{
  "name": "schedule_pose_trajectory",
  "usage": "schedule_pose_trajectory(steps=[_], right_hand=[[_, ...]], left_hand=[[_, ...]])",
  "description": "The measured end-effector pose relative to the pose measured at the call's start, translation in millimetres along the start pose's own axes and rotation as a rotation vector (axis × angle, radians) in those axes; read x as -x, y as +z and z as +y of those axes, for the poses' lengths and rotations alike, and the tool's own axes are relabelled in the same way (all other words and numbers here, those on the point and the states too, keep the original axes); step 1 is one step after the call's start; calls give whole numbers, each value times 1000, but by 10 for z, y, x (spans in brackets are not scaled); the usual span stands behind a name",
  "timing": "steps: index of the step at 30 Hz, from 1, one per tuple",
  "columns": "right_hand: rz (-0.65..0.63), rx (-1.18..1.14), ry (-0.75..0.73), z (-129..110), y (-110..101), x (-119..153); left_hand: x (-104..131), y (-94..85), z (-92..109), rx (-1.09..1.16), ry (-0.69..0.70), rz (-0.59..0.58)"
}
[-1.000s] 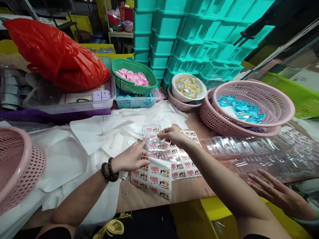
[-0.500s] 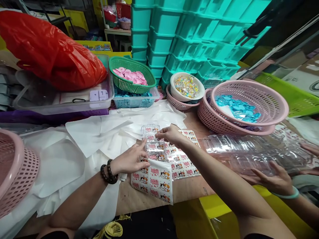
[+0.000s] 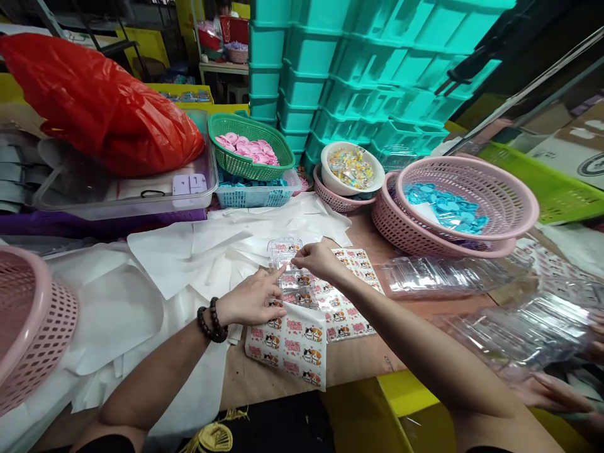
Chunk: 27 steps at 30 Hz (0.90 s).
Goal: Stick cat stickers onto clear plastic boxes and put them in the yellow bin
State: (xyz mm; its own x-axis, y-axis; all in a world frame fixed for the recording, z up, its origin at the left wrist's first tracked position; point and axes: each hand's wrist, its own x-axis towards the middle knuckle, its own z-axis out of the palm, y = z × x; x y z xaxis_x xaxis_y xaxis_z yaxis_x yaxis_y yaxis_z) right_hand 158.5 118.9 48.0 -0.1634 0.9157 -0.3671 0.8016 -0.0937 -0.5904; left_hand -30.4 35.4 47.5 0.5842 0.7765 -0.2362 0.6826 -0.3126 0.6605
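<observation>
Clear plastic cases lie in a row on the table, with pink cat-and-dog stickers showing on or through them. My left hand has its fingers apart; its index fingertip touches a case and its thumb rests by a printed sticker sheet. That sheet curls toward the table's front edge. Thumb and index finger of my right hand are pinched at a sticker on the upper part of the cases; its other fingers are curled. More sticker sheets lie flat under my right forearm.
White backing papers cover the left side. Pink baskets with blue parts, a white bowl and a green basket stand behind. At right, a co-worker's blurred hands are near clear plastic cases.
My right hand has shifted slightly left, and my left index fingertip has come nearer to it. The co-worker's hands have moved down, and the cases beside them have moved nearer too.
</observation>
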Motion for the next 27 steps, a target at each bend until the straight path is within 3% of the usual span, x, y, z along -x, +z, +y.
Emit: schedule_pose_trajectory(steps=[3, 7, 11, 14, 16, 20, 24, 27], right_hand=[[57, 128, -24, -34, -9, 50], [138, 231, 24, -6, -183, 28], [65, 166, 112, 53, -339, -163], [11, 75, 152, 26, -299, -292], [14, 29, 144, -26, -232, -335], [44, -20, 80, -140, -153, -346], [165, 17, 14, -246, -132, -282], [364, 281, -120, -355, -41, -201]], left_hand=[[-29, -38, 0, -49, -40, -1], [-16, -75, -25, -23, -53, -6], [-23, -117, -137, 192, -30, 40], [-84, -133, -277, 489, -12, 147], [-136, -124, -365, 635, -16, 153], [-173, -96, -456, 692, -25, 128], [-27, -158, -389, 672, -29, 156], [185, -257, -267, 543, -3, 188]])
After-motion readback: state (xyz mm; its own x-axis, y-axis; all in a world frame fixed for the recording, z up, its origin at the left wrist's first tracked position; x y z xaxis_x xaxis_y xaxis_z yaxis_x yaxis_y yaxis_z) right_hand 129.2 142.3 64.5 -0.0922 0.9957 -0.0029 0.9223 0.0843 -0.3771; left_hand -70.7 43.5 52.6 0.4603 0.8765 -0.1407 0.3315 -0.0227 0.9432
